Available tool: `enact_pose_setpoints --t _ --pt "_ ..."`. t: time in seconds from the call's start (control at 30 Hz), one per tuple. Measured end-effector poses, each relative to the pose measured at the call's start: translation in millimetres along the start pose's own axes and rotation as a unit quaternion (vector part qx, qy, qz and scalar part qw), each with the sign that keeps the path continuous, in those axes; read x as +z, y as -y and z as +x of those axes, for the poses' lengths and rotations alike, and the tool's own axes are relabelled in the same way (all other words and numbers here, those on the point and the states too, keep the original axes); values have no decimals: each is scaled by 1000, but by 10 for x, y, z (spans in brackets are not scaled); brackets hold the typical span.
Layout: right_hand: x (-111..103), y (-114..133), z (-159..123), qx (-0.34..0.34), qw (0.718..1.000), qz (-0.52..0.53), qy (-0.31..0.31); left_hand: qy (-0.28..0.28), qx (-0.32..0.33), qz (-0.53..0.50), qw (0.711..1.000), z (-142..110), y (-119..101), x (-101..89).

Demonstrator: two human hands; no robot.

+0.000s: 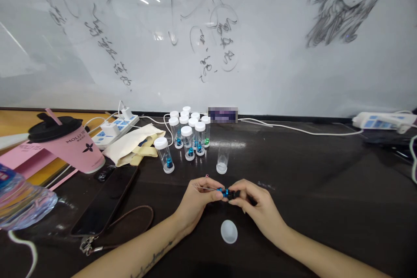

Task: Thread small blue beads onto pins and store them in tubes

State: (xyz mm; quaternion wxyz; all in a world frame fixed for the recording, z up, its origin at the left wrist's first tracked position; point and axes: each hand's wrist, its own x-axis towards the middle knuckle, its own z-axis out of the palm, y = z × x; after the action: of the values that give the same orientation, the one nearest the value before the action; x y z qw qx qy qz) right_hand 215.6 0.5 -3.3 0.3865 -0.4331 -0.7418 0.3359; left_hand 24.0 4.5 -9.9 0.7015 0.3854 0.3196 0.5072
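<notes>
My left hand pinches the blue end of a small blue-and-black piece. A thin pale strand or stick runs across its fingers. On the black end, my right hand has its thumb and fingertips closed. The piece's exact kind is too small to tell. A loose white cap lies on the table below the hands. Just beyond them stands an uncapped clear tube with a white base. A tiny pink ring-like thing shows behind my left fingers.
Several white-capped clear tubes with blue or green pieces inside stand at the back. On the left are a phone, a pink cup, a cloth pouch, a plastic bottle and a power strip. A whiteboard rises behind.
</notes>
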Motion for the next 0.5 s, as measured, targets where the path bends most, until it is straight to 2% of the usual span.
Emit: enact_pose_setpoints --t 0.3,0.5 --pt "-6 44 6 34 999 8 13 6 -3 1 1000 -5 -13 4" --pt "-2 25 3 21 1000 15 8 6 1 3 1000 -4 -12 -2"
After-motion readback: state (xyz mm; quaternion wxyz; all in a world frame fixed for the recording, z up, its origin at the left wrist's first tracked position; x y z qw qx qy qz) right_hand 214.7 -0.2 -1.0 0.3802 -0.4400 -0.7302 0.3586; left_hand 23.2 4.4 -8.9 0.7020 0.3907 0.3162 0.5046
